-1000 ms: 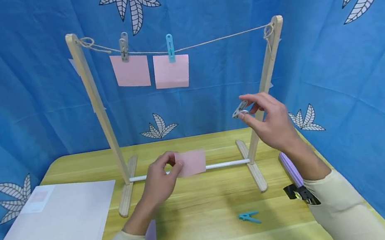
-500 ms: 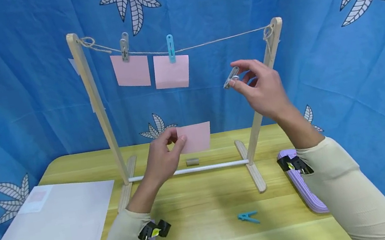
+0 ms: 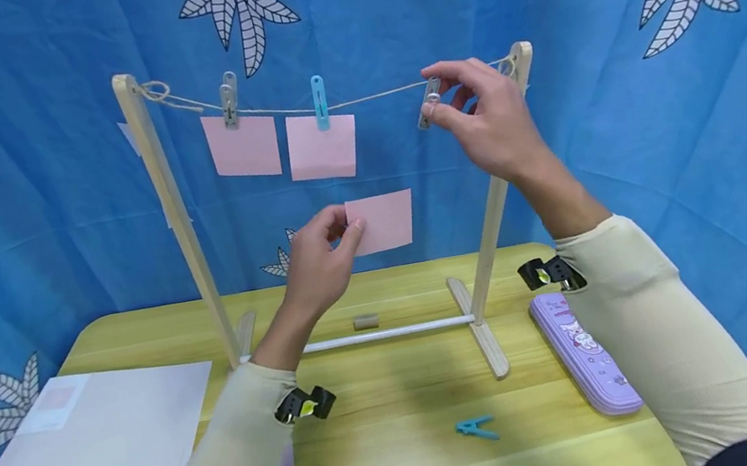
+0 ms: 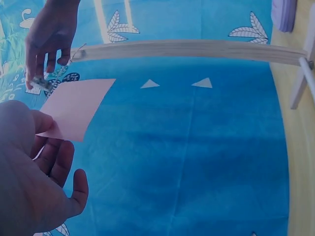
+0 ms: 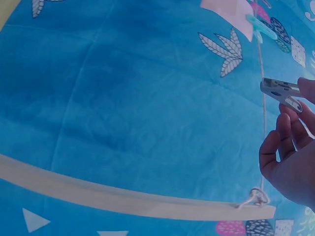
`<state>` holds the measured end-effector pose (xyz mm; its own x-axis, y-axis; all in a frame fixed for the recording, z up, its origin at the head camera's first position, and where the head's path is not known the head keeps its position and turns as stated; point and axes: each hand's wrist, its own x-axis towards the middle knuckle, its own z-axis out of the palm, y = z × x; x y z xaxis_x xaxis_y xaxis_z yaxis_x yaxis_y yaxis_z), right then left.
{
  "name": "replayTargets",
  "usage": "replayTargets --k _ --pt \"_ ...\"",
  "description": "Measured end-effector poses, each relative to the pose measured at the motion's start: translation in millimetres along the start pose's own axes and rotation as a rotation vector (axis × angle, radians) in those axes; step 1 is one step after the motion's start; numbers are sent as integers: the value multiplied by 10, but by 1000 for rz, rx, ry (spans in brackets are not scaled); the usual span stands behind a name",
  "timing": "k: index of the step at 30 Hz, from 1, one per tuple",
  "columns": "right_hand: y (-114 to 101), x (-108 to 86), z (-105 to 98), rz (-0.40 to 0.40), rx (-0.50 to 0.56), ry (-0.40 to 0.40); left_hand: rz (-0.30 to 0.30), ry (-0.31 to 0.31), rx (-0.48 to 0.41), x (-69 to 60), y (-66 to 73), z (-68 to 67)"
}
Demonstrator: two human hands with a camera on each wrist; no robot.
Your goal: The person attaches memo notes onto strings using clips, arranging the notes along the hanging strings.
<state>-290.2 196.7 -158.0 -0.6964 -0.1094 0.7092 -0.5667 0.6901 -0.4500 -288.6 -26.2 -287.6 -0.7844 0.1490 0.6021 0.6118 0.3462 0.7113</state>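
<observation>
Plain, flat pink paper (image 3: 386,221) below the string (image 3: 381,94), pinched at one edge by the left hand (image 3: 322,261), grey clothespin (image 3: 428,105) pinched by the right hand (image 3: 491,121) just beside the string, two pink sheets (image 3: 323,158) clipped onto the string

The head camera is looking forward and down from farthest off, covering the table (image 3: 380,460) and the curtain (image 3: 378,28) beyond its back edge. The left wrist camera (image 3: 292,406) is facing the curtain close past the left hand (image 3: 325,263), turned sideways; the right wrist camera (image 3: 559,270) is looking past the right hand (image 3: 493,116), turned oppositely. All views are sharing the right post (image 3: 494,226).
</observation>
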Motion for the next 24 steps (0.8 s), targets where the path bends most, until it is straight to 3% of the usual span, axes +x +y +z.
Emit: replayTargets --k 5,13,18,24 --pt "-64 140 -53 -29 -31 -2 29 -5 -50 186 107 84" --pt "-142 283 -59 -62 -88 -51 31 -16 -48 424 252 157" --pt "-186 349 -33 -76 -104 -118 40 9 -33 581 298 185" --pt "-210 434 22 -85 -100 -107 9 64 -71 709 294 186"
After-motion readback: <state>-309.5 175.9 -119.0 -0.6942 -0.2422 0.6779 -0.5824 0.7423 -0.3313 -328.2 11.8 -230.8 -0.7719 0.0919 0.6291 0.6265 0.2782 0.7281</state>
